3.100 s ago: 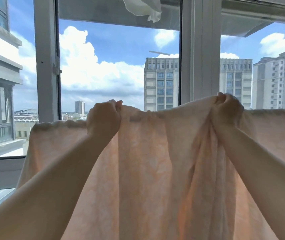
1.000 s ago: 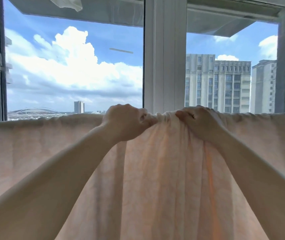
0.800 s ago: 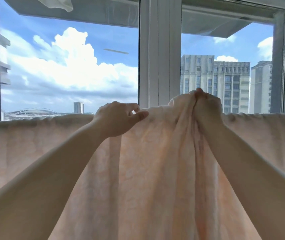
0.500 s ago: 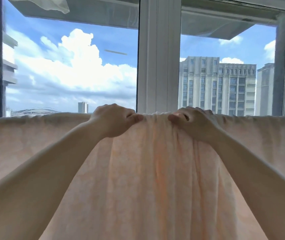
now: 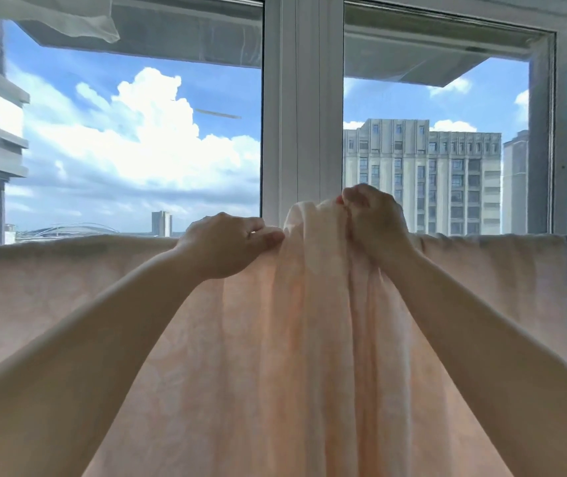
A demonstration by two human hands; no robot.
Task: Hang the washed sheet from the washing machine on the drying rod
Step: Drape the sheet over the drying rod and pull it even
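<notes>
Bright backlight, wide-angle edge distortion

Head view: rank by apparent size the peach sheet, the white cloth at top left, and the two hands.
1. Peach sheet, by far the largest.
2. White cloth, cut off by the frame, so its true extent is unknown.
3. Left hand and right hand look alike; no ranking.
</notes>
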